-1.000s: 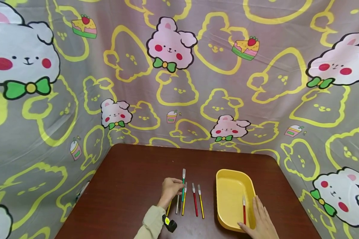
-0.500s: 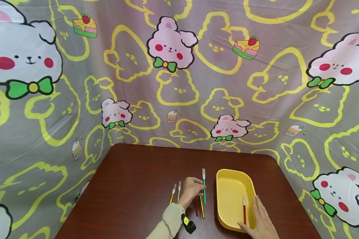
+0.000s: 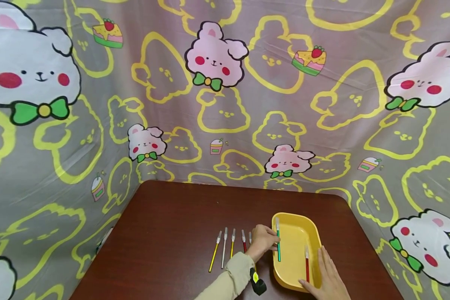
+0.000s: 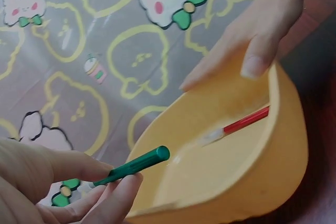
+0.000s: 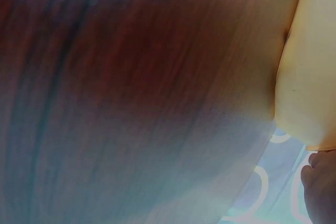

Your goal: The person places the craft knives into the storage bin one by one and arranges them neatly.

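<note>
My left hand [image 3: 264, 241] pinches a green craft knife [image 3: 279, 250] with a clear cap between thumb and fingers, over the left part of a yellow plastic basin [image 3: 294, 237]. In the left wrist view the green handle's end [image 4: 160, 153] points toward the basin. A red craft knife [image 3: 307, 266], also capped, lies inside along the basin's right side. My right hand [image 3: 329, 277] rests at the basin's near right corner, its fingers straight along the outer wall and thumb at the near rim. In the right wrist view only a dark edge of the hand [image 5: 321, 187] shows.
Left of the basin, several capped craft knives lie in a row on the brown table [image 3: 165, 233]: yellow [image 3: 214, 252], silver [image 3: 223, 252], another yellow and red. My left arm partly covers the row. A patterned curtain [image 3: 225, 104] stands around the table.
My left hand has carried the green craft knife rightward from the row to over the basin. The row it covered shows more on its left side. My right hand has stayed put.
</note>
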`<act>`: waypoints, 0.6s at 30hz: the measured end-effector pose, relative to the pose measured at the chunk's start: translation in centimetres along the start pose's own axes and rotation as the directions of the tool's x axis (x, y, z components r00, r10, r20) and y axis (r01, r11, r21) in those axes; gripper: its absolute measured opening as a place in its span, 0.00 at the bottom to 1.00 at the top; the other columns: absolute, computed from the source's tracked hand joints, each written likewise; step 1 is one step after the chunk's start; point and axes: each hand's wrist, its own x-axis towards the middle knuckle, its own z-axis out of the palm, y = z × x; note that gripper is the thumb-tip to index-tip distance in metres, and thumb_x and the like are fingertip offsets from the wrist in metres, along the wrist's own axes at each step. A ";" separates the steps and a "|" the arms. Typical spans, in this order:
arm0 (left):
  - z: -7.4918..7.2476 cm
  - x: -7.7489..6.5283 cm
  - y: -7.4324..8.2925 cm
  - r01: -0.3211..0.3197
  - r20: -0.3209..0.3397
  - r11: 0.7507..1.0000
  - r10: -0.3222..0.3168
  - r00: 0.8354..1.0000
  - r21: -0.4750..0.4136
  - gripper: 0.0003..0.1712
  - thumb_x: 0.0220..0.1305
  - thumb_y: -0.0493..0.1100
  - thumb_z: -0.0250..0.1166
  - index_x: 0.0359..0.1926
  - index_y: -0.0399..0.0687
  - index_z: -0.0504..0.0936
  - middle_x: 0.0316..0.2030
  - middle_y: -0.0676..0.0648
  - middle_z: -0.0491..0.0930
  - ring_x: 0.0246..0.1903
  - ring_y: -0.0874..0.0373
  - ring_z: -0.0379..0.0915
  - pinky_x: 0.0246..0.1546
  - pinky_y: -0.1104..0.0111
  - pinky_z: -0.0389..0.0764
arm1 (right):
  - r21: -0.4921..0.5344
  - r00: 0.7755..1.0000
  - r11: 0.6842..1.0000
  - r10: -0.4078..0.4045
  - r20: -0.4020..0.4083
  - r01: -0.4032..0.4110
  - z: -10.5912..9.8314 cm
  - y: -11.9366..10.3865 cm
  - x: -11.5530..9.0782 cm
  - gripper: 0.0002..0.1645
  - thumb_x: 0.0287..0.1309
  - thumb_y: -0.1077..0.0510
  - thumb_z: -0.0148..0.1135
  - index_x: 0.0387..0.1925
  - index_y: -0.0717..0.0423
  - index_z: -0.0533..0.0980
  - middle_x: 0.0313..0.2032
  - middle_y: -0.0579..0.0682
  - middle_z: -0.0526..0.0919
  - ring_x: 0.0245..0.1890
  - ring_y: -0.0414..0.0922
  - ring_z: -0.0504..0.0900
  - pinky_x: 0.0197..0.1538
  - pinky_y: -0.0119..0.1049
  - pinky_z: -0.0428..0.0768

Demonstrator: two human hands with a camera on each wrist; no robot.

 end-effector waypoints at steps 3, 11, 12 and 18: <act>1.3 0.1 -0.3 0.008 0.012 1.000 -0.008 1.000 0.016 0.03 0.55 0.22 0.71 0.31 0.27 0.87 0.20 0.44 0.84 0.19 0.51 0.86 0.21 0.67 0.86 | 0.009 1.000 1.000 0.011 0.022 -0.011 -0.2 0.0 0.1 0.78 0.54 0.32 0.75 0.84 0.64 0.37 0.81 0.68 0.45 0.73 0.73 0.59 0.64 0.16 0.22; 4.5 0.0 -0.6 -0.001 0.031 0.999 0.000 1.000 0.051 0.06 0.55 0.22 0.73 0.28 0.33 0.87 0.19 0.44 0.81 0.16 0.51 0.84 0.23 0.63 0.87 | 0.021 0.999 1.000 0.019 0.035 -0.019 -0.4 -0.1 0.5 0.78 0.55 0.32 0.75 0.83 0.66 0.37 0.79 0.72 0.48 0.72 0.74 0.58 0.66 0.19 0.20; 4.9 0.1 -0.8 -0.002 0.029 0.998 0.000 1.000 0.058 0.07 0.55 0.22 0.73 0.26 0.34 0.87 0.19 0.44 0.80 0.15 0.52 0.84 0.22 0.63 0.87 | 0.020 0.999 1.000 0.019 0.039 -0.020 -0.5 -0.1 0.5 0.78 0.55 0.32 0.75 0.83 0.65 0.37 0.80 0.72 0.48 0.72 0.74 0.58 0.67 0.20 0.20; 8.7 3.1 -5.8 -0.017 -0.051 0.965 0.031 0.998 0.262 0.16 0.49 0.26 0.76 0.15 0.43 0.80 0.09 0.50 0.75 0.05 0.60 0.73 0.10 0.70 0.76 | 0.016 0.995 0.998 0.052 0.084 -0.054 -0.6 -0.3 0.6 0.79 0.55 0.30 0.74 0.83 0.68 0.37 0.79 0.73 0.48 0.72 0.75 0.57 0.81 0.53 0.40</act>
